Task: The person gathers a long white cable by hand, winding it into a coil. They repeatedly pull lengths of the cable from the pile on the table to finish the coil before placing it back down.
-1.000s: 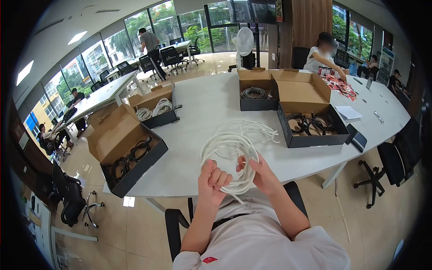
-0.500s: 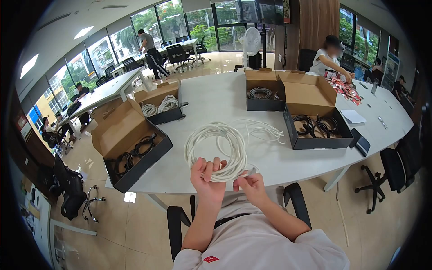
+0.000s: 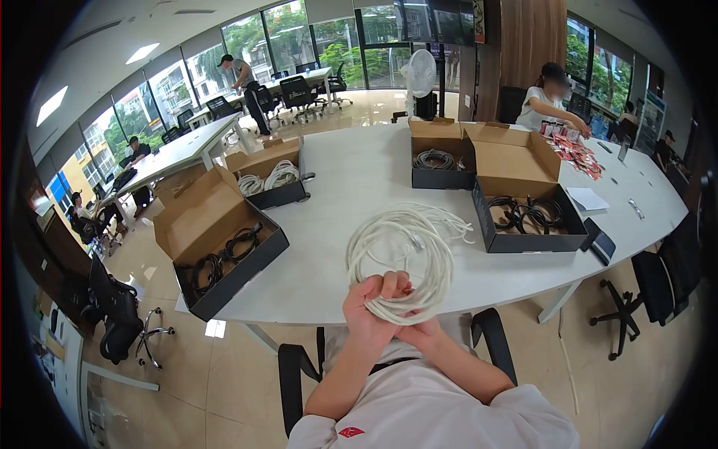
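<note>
A thick coil of white cable (image 3: 441,271) is held up over the table's near edge. My left hand (image 3: 372,305) wraps its fingers around the lower left of the coil. My right hand (image 3: 421,331) is under the bottom of the coil, close against the left one; its fingers are hidden behind the cable and the left hand. A pale connector shows inside the ring. Beyond the coil, looser white strands lie on the white table (image 3: 336,288).
Open boxes stand around: one with black cables (image 3: 211,280) at left, one with white coils (image 3: 269,190) behind it, one with grey cable (image 3: 420,178) at the back, another with black cables (image 3: 529,238) at right. A person (image 3: 544,108) handles red packets (image 3: 576,156).
The coil and both hands have moved right. My right hand, earlier pinching near a cable end beside the coil, has slid under it next to my left hand.
</note>
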Demonstrator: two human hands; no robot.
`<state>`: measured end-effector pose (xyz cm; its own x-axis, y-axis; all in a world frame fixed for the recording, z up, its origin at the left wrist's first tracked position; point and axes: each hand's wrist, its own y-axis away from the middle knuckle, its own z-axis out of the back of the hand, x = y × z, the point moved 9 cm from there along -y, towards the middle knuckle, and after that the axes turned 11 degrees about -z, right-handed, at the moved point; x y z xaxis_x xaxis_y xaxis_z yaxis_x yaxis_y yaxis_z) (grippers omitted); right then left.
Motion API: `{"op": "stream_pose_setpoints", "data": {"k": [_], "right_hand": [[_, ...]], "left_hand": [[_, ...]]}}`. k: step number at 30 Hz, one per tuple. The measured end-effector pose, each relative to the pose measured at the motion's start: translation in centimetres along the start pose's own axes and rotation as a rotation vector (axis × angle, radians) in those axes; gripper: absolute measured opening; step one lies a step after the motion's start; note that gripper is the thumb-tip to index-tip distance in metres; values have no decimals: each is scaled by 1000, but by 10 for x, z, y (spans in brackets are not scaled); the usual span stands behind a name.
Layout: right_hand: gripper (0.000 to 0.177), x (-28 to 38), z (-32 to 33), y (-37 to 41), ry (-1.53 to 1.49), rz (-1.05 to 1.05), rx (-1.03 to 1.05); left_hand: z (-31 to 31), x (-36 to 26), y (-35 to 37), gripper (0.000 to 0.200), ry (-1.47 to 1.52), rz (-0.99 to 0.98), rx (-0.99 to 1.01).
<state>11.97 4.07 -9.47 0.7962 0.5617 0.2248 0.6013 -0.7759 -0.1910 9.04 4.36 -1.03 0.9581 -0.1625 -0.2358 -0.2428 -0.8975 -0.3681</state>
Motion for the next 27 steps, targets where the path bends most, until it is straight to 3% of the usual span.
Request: {"op": "stream_pose_setpoints", "data": {"k": [2,3,5,9,11,14,15,17,21,24,27], "right_hand": [[22,2,-29,0,21,-39,220],[21,7,-43,-5,92,60,257],[20,11,-36,3,85,22,339],[21,26,5,18,178,129,214],[31,30,6,19,261,114,179],[40,30,-49,18,399,86,12],[39,30,-30,20,275,11,57],[37,35,-2,16,306,80,4],[30,52,4,21,637,264,-220],[22,56,-28,24,813,318,-120],[17,47,-43,23,807,229,-87]], "left_hand": [[-4,5,4,34,-55,41,29],[-9,9,6,36,-65,59,37],[-15,14,9,36,-13,96,71],[-23,24,12,35,127,173,87],[-19,16,7,36,86,83,56],[0,3,0,34,213,-12,-41],[5,-2,-3,34,247,-33,-74],[11,-9,-6,33,263,-80,-126],[16,-8,-3,33,255,-93,-137],[24,-11,-5,33,290,-92,-164],[26,-11,-5,32,288,-75,-175]]}}
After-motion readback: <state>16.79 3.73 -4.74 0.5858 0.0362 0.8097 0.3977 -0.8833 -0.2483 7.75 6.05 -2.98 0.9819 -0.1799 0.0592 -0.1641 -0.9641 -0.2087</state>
